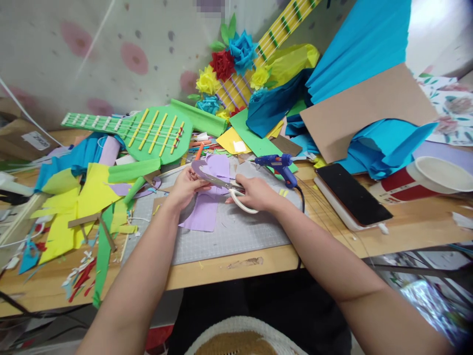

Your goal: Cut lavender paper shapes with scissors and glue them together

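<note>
My right hand point(254, 191) grips a pair of scissors point(238, 196) with white handles, their blades pointing left. Between the fingers of my left hand point(187, 186) is a piece of purple paper point(197, 168), its edge against the scissor blades. Whether the blades are closed through the paper I cannot tell. Below and behind lie more purple paper sheets point(202, 214) on the grey cutting mat point(236, 241). Just right of my right hand rests a blue glue gun point(279, 165), its cord running down over the table edge.
A green paper guitar point(158, 133) lies at the back left. Behind the mat stands a yellow paper guitar point(283, 29) with paper flowers. Yellow paper scraps point(96, 190) spread on the left. A phone point(353, 192) and a red-and-white paper cup point(424, 180) are at the right.
</note>
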`<state>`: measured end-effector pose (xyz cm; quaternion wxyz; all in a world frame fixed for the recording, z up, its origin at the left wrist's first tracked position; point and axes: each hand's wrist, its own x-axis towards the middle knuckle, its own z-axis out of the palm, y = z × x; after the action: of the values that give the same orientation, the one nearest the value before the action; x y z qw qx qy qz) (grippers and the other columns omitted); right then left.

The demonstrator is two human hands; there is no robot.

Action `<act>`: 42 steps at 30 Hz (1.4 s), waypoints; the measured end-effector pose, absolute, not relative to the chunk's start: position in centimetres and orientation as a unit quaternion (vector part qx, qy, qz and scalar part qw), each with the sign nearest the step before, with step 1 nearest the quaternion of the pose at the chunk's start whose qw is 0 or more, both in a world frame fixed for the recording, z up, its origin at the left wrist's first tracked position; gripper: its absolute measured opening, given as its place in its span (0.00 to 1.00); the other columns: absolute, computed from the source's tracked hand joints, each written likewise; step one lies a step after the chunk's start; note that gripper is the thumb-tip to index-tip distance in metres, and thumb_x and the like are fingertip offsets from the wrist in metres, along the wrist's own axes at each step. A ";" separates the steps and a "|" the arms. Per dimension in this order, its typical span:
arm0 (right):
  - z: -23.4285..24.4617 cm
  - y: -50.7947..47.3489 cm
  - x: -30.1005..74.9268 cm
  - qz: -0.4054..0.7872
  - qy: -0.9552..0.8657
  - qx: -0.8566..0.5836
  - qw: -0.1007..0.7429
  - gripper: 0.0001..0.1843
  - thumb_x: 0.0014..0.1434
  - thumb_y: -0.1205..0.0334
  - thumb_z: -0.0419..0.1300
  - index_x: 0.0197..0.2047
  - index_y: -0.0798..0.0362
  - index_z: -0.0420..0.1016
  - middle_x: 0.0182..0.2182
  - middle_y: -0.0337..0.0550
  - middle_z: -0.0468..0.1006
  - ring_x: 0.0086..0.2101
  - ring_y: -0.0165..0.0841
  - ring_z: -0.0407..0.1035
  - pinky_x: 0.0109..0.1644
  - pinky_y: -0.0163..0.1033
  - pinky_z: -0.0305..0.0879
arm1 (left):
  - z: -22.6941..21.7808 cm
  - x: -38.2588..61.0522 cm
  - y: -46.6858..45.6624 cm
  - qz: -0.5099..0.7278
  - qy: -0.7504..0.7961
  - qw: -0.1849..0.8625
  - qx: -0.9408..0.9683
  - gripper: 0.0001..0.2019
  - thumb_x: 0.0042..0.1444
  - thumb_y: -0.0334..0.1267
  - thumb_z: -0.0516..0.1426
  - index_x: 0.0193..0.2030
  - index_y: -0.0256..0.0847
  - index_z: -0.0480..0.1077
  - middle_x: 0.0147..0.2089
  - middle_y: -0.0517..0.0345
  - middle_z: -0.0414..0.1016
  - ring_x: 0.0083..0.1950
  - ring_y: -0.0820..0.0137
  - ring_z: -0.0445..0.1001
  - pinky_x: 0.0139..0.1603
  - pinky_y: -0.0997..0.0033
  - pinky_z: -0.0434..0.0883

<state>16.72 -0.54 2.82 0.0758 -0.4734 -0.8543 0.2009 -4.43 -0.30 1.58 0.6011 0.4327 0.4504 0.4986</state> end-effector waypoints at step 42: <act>3.6 -1.0 16.8 0.222 -0.852 -0.472 0.038 0.32 0.49 0.33 0.50 0.42 0.54 0.61 0.33 0.49 0.75 0.31 0.37 0.67 0.29 0.34 0.50 | 1.1 -4.0 -0.3 0.478 0.438 0.651 0.394 0.16 0.35 0.28 0.65 0.33 0.35 0.68 0.29 0.59 0.75 0.27 0.73 0.74 0.23 0.79 0.72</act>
<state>16.79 -0.96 3.57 0.0376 -0.4723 -0.8521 0.2225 -4.00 -0.34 1.07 0.6509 0.3943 0.4385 0.4781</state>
